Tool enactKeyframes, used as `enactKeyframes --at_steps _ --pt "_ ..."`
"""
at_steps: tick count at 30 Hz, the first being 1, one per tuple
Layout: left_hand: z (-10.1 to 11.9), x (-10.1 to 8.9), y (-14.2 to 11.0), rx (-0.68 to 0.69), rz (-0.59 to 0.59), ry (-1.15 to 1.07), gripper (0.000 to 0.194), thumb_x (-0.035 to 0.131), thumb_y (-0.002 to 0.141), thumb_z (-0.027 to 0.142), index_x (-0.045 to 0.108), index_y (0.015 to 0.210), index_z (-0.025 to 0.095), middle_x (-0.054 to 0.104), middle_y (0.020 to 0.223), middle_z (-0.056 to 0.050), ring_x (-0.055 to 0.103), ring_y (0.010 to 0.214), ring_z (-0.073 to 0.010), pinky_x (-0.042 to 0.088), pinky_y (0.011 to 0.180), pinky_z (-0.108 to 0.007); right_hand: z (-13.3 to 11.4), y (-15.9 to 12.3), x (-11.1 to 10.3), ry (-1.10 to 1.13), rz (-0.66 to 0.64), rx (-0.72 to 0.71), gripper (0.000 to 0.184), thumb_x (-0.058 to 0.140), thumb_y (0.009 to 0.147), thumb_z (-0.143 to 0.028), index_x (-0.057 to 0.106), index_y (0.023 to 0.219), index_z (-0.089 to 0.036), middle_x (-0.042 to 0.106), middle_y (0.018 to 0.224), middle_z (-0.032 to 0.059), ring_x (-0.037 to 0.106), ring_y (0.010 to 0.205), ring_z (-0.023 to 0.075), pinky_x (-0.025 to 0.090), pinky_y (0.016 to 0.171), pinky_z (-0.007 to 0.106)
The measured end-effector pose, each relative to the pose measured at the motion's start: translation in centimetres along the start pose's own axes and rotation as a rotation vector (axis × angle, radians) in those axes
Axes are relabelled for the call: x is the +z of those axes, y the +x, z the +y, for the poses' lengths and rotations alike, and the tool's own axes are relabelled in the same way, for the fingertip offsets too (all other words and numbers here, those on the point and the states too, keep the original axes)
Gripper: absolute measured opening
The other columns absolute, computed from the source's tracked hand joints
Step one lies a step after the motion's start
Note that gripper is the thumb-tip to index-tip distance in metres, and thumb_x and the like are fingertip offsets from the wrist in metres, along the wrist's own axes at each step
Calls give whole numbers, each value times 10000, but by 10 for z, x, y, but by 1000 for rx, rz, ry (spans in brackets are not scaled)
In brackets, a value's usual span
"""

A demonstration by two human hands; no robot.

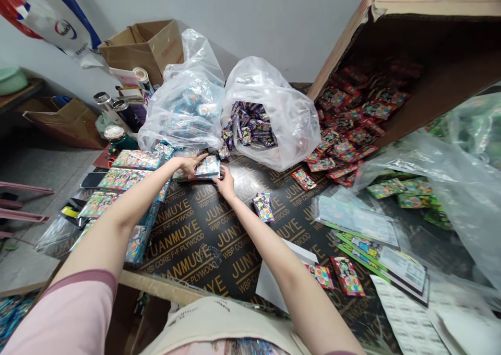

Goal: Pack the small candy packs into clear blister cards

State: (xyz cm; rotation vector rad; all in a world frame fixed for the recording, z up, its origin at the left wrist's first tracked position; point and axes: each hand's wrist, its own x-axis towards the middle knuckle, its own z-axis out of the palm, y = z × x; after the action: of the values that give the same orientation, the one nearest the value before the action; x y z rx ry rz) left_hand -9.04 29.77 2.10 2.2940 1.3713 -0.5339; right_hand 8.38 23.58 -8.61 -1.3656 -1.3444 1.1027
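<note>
The left hand (188, 163) lies open, its fingers spread across the top of a small packet stack (207, 167), while the right hand (224, 184) curls against the stack's near edge and seems to grip it. The stack sits between both hands on the dark surface (203, 240), with shiny packets printed in bright multicoloured dots and cartoon-like art; the small print is unreadable. Just left of the left hand, flat multicoloured packs (136, 160) lie in rows. A single loose packet (263, 207) lies to the right of the right hand, well clear of it.

The surface is a plywood board printed in gold with repeated words: "YUANMUYE", "JUNYE", "WBP" and "F+F PLYWOOD". Beyond the hands, two clear plastic bags (188, 94) (270, 115) slump side by side, the right one open and holding dark foil packets (248, 125). To their right, a tilted cardboard box (407, 31) spills red packets (344, 135) onto the board. Green-edged printed cards (376, 253) lie at the lower right.
</note>
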Motion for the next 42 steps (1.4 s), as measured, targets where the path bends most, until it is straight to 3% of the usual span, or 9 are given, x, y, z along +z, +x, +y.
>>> enactKeyframes --at_steps 7,11,16,20,24,29,33,38,42 --pt "16 18 -12 -83 210 119 1151 689 581 428 49 1506 183 506 1315 -192 562 1116 -365 435 873 -363 -32 -17 -43 -177 -6 -198 609 738 660 -186 560 1242 -213 633 1222 93 594 1090 251 435 989 419" --pt "13 22 -11 16 191 154 1104 677 556 392 135 1495 187 565 1228 -151 586 1048 -341 439 844 -342 -34 -40 -159 -544 122 -419 459 624 769 -201 587 1225 -227 576 1301 84 494 1200 266 352 1044 462" --pt "9 24 -23 166 123 169 1106 675 526 353 161 1495 206 515 1333 -136 533 1141 -333 402 939 -342 -5 -77 -337 -1065 78 58 672 755 637 -269 548 1273 -212 529 1316 172 444 1206 378 348 958 543" --pt "13 20 -28 55 102 191 1208 739 489 440 122 1506 226 386 1463 -179 382 1306 -390 272 1065 -468 19 -91 -400 -1227 -34 351 976 891 376 -304 514 1274 -234 518 1265 206 429 1191 424 320 920 560" --pt "29 -2 -30 -87 158 235 1272 755 481 581 129 1506 162 189 1539 -239 195 1397 -443 181 1078 -582 25 -92 -400 -1196 25 283 717 866 424 -307 577 1067 -178 583 1116 164 502 1074 348 338 879 453" --pt "70 -31 -55 33 197 -66 1013 621 655 646 291 1468 139 451 1432 -162 457 1280 -336 366 1025 -379 2 -96 -401 -1100 113 149 226 704 681 -310 579 799 -162 647 840 89 564 845 253 365 780 356" --pt "130 -11 -87 175 382 -471 888 623 649 693 497 1349 162 585 1312 -112 566 1162 -294 419 990 -359 -44 -112 -391 -865 234 -17 188 577 795 -365 584 788 -177 655 813 79 579 796 227 413 723 326" --pt "214 57 -110 393 342 -1205 925 694 631 668 467 1366 155 583 1293 -170 556 1175 -306 406 1011 -419 -98 -155 -293 185 83 -83 437 702 697 -463 560 1045 -239 683 861 18 632 733 188 499 702 336" --pt "256 100 -125 551 134 -1822 989 556 608 825 457 1372 205 523 1362 -162 518 1221 -325 421 993 -418 -104 -192 -197 534 -32 65 467 748 657 -457 547 1030 -262 693 855 5 644 697 178 530 669 336"
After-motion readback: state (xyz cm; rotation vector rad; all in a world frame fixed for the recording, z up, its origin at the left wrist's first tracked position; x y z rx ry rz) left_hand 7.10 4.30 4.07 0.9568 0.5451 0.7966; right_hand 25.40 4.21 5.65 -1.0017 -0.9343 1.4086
